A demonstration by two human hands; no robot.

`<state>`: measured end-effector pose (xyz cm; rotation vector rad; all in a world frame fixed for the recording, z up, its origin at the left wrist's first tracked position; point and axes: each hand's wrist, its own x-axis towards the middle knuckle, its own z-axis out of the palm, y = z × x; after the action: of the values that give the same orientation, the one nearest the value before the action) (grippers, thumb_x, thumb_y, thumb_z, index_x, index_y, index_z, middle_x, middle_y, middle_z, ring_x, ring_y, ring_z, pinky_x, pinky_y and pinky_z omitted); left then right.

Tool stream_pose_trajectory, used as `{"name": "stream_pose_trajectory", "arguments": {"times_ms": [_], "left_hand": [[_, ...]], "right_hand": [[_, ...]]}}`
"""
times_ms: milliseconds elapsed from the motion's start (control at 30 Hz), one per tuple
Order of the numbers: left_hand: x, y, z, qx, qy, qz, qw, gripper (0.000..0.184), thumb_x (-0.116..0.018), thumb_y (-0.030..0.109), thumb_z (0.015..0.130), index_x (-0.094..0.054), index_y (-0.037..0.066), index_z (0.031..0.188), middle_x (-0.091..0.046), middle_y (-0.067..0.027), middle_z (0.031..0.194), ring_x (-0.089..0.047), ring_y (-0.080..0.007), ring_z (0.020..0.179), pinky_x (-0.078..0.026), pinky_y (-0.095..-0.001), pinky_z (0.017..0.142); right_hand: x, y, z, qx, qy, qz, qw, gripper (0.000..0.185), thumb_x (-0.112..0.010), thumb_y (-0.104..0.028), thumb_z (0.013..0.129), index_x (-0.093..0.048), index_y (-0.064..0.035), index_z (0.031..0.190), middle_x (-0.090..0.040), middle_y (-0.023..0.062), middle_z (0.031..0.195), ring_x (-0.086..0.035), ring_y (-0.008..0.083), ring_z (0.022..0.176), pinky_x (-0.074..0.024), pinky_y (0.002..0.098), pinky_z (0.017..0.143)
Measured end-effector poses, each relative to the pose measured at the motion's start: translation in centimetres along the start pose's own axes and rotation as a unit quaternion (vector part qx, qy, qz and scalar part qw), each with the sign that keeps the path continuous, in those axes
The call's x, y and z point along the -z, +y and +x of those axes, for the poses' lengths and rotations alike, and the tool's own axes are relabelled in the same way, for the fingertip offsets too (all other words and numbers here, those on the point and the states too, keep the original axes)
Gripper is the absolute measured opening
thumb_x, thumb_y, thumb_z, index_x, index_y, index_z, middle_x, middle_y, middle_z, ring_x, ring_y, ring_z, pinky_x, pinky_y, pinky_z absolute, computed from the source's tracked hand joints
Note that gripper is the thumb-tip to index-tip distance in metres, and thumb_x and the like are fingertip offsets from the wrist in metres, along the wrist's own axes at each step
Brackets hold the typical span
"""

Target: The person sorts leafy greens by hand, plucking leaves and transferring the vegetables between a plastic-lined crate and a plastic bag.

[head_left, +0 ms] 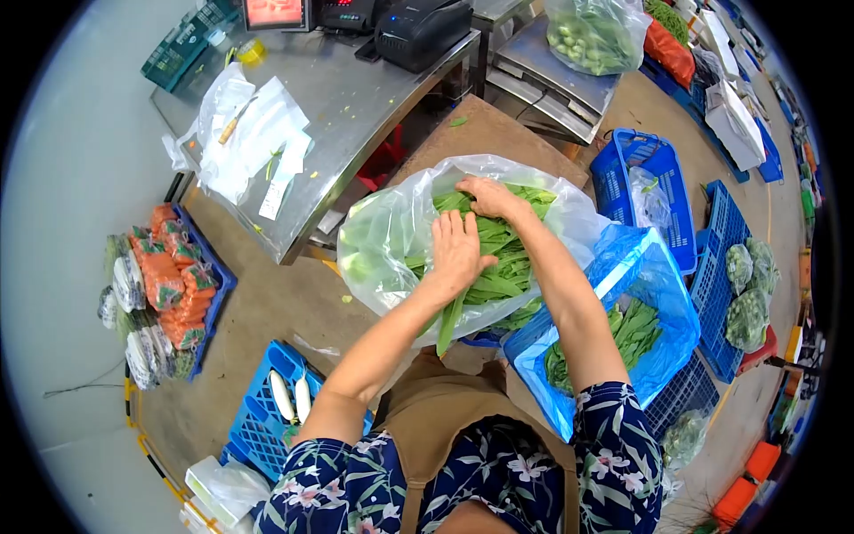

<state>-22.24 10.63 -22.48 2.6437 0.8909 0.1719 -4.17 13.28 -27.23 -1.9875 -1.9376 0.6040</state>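
Note:
A large clear plastic bag full of long leafy greens lies opened in front of me. My left hand rests flat on the leaves with its fingers stretched out. Further in, my right hand has its fingers curled into the greens near the far side of the bag opening; the fingertips are partly hidden. Some leaves hang over the bag's near edge. Close on the right, below my right forearm, stands a blue plastic bag with more of the leafy greens inside.
A steel table at upper left holds crumpled white plastic bags and a black printer. A blue crate stands to the right. Two white radishes lie on a blue crate at lower left. Bagged carrots sit by the wall.

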Motion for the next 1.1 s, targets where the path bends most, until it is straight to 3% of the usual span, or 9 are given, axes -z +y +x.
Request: {"name": "stream_pose_trajectory", "arguments": {"times_ms": [267, 367, 467, 567, 767, 833, 900, 967, 1100], "left_hand": [[-5.7, -2.6, 0.7, 0.110, -0.063, 0.049, 0.991, 0.113, -0.078, 0.052, 0.065, -0.020, -0.007, 0.142, -0.028, -0.0289, 0.144, -0.025, -0.0417, 0.135, -0.015, -0.0601, 0.108], [-6.9, -3.6, 1.0, 0.121, -0.109, 0.069, 0.984, 0.113, -0.074, 0.058, 0.067, -0.020, -0.006, 0.143, -0.030, -0.0238, 0.145, -0.026, -0.0374, 0.136, -0.015, -0.0599, 0.108], [-7.3, -3.9, 1.1, 0.110, -0.089, 0.071, 0.987, 0.113, -0.075, 0.057, 0.066, -0.021, -0.006, 0.142, -0.033, -0.0238, 0.142, -0.028, -0.0378, 0.134, -0.017, -0.0599, 0.107], [-6.0, -3.4, 1.3, 0.107, -0.086, 0.063, 0.988, 0.110, -0.078, 0.055, 0.064, -0.026, -0.005, 0.139, -0.038, -0.0230, 0.137, -0.032, -0.0370, 0.131, -0.019, -0.0600, 0.106], [-0.9, -1.0, 1.7, 0.057, -0.078, 0.090, 0.991, 0.103, -0.083, 0.050, 0.058, -0.036, -0.006, 0.131, -0.043, -0.0262, 0.129, -0.038, -0.0411, 0.124, -0.026, -0.0611, 0.102], [-0.4, -0.4, 1.1, -0.015, -0.034, 0.087, 0.996, 0.099, -0.085, 0.047, 0.055, -0.041, -0.004, 0.127, -0.046, -0.0290, 0.125, -0.042, -0.0423, 0.120, -0.031, -0.0610, 0.096], [0.6, 1.5, 0.7, -0.053, -0.032, 0.122, 0.991, 0.097, -0.081, 0.050, 0.059, -0.043, -0.003, 0.130, -0.048, -0.0291, 0.126, -0.043, -0.0418, 0.120, -0.030, -0.0598, 0.098], [1.7, 4.4, -0.2, -0.054, -0.019, 0.129, 0.990, 0.085, -0.079, 0.042, 0.069, -0.043, -0.003, 0.131, -0.046, -0.0255, 0.132, -0.043, -0.0410, 0.122, -0.027, -0.0577, 0.101], [0.7, 11.4, -2.8, -0.127, -0.089, -0.016, 0.988, 0.058, -0.073, 0.024, 0.079, -0.051, -0.006, 0.124, -0.048, -0.0286, 0.130, -0.044, -0.0405, 0.124, -0.032, -0.0489, 0.105]], "right_hand": [[1.4, -0.6, -1.3, 0.038, 0.090, -0.054, 0.994, 0.013, -0.066, -0.016, 0.080, -0.069, -0.0046, 0.085, -0.066, 0.0125, 0.086, -0.064, 0.0317, 0.080, -0.0516, 0.0408, 0.071], [3.9, -0.5, -3.4, 0.066, 0.207, 0.042, 0.975, 0.012, -0.066, -0.012, 0.080, -0.069, -0.0041, 0.087, -0.066, 0.0129, 0.085, -0.063, 0.0290, 0.074, -0.0507, 0.0380, 0.068], [9.7, 0.8, -7.6, -0.051, 0.218, 0.212, 0.951, 0.018, -0.064, -0.014, 0.082, -0.070, -0.0022, 0.093, -0.068, 0.0102, 0.081, -0.061, 0.0204, 0.067, -0.0488, 0.0311, 0.064], [13.1, 1.4, -14.8, -0.193, 0.309, 0.363, 0.858, 0.022, -0.061, -0.016, 0.089, -0.068, 0.0004, 0.101, -0.062, 0.0002, 0.074, -0.052, 0.0057, 0.060, -0.0410, 0.0213, 0.053], [2.2, 6.4, -35.1, -0.335, 0.593, 0.338, 0.650, 0.027, -0.055, -0.011, 0.091, -0.060, 0.0010, 0.115, -0.060, 0.0032, 0.071, -0.049, 0.0073, 0.057, -0.0391, 0.0230, 0.048], [-5.7, 6.1, -41.6, -0.483, 0.565, 0.327, 0.584, 0.028, -0.056, -0.008, 0.084, -0.062, -0.0047, 0.111, -0.060, 0.0041, 0.073, -0.053, 0.0090, 0.058, -0.0429, 0.0238, 0.049], [-18.3, 7.7, -49.5, -0.498, 0.304, 0.024, 0.812, 0.043, -0.065, -0.015, 0.073, -0.061, -0.0004, 0.113, -0.066, 0.0210, 0.093, -0.063, 0.0359, 0.091, -0.0508, 0.0426, 0.081], [-20.3, 4.6, -51.7, -0.604, 0.074, 0.169, 0.776, 0.047, -0.074, -0.022, 0.065, -0.066, -0.0017, 0.107, -0.061, 0.0286, 0.108, -0.057, 0.0417, 0.105, -0.0466, 0.0446, 0.093], [-24.3, 7.2, -56.4, -0.699, 0.314, 0.166, 0.620, 0.043, -0.071, -0.022, 0.070, -0.066, -0.0002, 0.107, -0.064, 0.0269, 0.102, -0.061, 0.0421, 0.097, -0.0492, 0.0441, 0.087]]}}
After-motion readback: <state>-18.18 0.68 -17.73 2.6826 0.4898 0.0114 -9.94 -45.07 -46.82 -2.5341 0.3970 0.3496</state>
